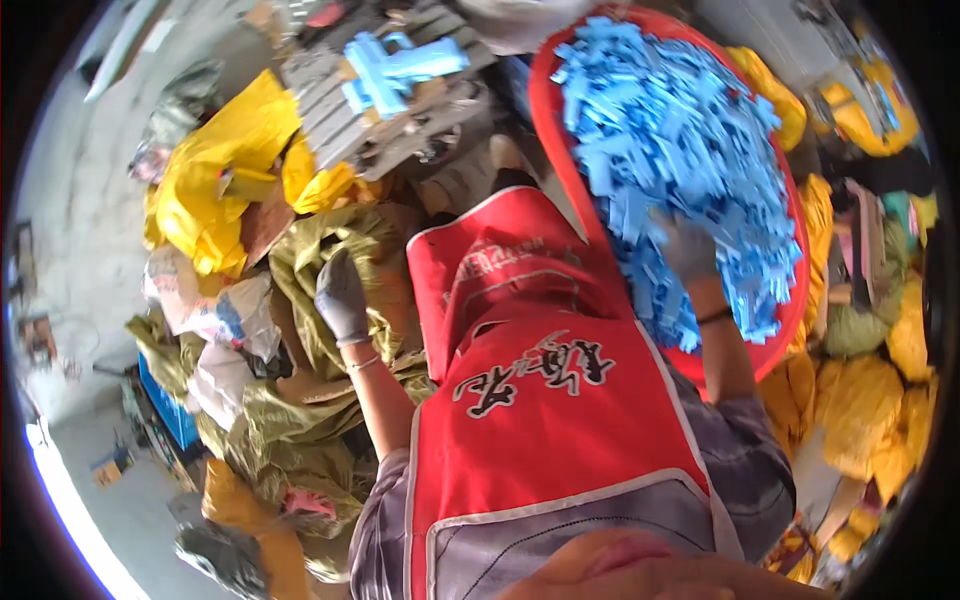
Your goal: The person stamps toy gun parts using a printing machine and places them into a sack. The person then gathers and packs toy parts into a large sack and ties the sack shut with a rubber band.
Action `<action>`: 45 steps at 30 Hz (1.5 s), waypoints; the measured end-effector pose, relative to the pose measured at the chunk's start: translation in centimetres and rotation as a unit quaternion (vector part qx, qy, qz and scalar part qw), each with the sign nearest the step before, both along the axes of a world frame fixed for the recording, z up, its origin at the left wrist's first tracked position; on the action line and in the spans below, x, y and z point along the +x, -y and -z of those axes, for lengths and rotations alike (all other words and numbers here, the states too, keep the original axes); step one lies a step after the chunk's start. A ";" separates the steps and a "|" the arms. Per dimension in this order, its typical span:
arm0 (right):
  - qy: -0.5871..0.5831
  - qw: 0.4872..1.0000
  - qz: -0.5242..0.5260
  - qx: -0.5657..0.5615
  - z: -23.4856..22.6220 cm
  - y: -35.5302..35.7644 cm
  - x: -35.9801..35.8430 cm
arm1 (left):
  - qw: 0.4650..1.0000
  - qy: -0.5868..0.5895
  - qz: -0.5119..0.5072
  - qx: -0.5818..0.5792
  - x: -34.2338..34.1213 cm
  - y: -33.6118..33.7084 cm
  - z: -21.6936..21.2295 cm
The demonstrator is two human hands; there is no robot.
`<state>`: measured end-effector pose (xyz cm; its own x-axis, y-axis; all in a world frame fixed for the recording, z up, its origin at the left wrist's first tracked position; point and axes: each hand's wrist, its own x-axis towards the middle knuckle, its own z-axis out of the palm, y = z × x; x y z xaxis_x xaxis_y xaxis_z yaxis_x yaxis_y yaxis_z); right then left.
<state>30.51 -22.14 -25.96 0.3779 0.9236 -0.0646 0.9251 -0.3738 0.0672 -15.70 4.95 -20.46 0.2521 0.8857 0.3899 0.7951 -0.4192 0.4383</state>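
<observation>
Surrounding the right fingers [680,234] are loose blue pieces [665,145].

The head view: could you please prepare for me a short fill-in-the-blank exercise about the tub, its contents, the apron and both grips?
1. The tub and the person's apron are both mainly ____.
2. The many pieces heaped in the tub are light ____.
3. The grip among these pieces is the person's ____ one.
4. In the picture, the other grip is to the ____ of the tub.

Missing words: red; blue; right; left.
</observation>
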 end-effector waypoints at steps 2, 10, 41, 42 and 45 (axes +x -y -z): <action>-0.077 0.995 -0.062 0.027 -1.8 0.0 -1.8 | 1.000 0.021 0.010 0.019 1.2 -0.5 -1.1; -0.364 0.915 0.042 0.167 0.2 -0.2 0.9 | 0.991 0.088 0.069 0.070 5.9 -2.4 -8.2; -0.244 0.809 -0.313 0.434 -16.5 -26.5 -7.4 | 0.967 0.247 0.042 0.054 7.5 -7.3 -10.2; -0.235 0.822 -0.320 0.407 -16.7 -27.4 -8.0 | 0.973 0.225 0.015 0.048 5.7 -6.3 -9.5; -0.220 0.835 -0.353 0.360 -17.0 -29.8 -8.5 | 0.976 0.209 -0.059 -0.017 1.0 -3.0 -7.2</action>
